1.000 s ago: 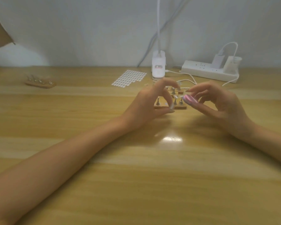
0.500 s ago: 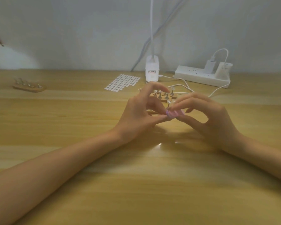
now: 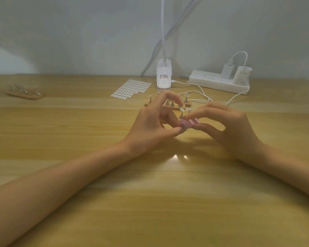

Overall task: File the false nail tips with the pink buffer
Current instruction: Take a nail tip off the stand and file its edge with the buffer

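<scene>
Pink buffer [image 3: 189,123] pinched by right hand [image 3: 234,128], left hand [image 3: 149,128] fingertips drawn together at its 9 o'clock end, hold cannot be told, nail-tip stand [image 3: 183,106] at 12 o'clock.

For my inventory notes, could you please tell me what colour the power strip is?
The power strip is white; the head view shows it.

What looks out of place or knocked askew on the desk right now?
Nothing is spilled or broken. The right hand pinches the pink buffer just in front of the nail stand. One mild oddity: white cables loop close beside the stand, where they could snag.
</scene>
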### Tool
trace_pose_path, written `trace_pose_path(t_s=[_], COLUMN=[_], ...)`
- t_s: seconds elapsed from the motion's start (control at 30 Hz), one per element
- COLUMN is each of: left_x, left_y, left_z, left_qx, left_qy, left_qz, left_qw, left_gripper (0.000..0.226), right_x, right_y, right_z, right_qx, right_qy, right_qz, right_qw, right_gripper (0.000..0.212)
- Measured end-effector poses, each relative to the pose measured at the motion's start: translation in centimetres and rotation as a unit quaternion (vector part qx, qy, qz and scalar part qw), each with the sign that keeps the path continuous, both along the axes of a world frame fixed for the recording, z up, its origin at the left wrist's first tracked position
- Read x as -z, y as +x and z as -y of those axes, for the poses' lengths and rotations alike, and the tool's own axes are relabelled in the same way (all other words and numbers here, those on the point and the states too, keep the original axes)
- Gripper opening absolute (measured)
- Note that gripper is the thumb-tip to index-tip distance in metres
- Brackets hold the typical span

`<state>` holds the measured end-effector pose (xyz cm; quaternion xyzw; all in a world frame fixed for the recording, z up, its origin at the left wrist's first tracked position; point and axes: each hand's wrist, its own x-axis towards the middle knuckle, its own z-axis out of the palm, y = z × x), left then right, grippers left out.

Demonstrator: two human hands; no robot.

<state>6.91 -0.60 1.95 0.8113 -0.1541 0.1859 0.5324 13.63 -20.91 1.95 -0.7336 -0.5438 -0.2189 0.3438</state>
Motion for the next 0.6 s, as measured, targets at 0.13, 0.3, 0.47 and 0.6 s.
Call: trace_pose_path(t_s=[0.13,0.3,0.47,0.6], left_x=[-0.03,0.11,0.16,0.23], left_y=[-0.06,-0.06,0.0,0.16], left_z=[0.03,0.03,0.04,-0.03], left_qx=[0.005,0.006,0.005,0.005], left_qy=[-0.004,-0.005,-0.006,-0.011], left_qz=[-0.004,-0.007,-0.015,-0.028], left_qw=[1.0,1.0,1.0,1.0], left_gripper=[0.049,0.049,0.051,0.055], right_x=[0.01,0.07,0.06,-0.16], right_y=[0.04,0.01,0.03,0.28], right_z=[0.15,0.23,0.33,0.29], right_qx=[-0.015,-0.012,-0.01,-0.031], right_qy=[-0.004,-0.009,-0.019,-0.016], right_qz=[0.022,0.029,0.045,0.035], right_qw=[1.0,0.999,0.999,0.999], right_gripper=[0.016,0.014,0.013,0.014])
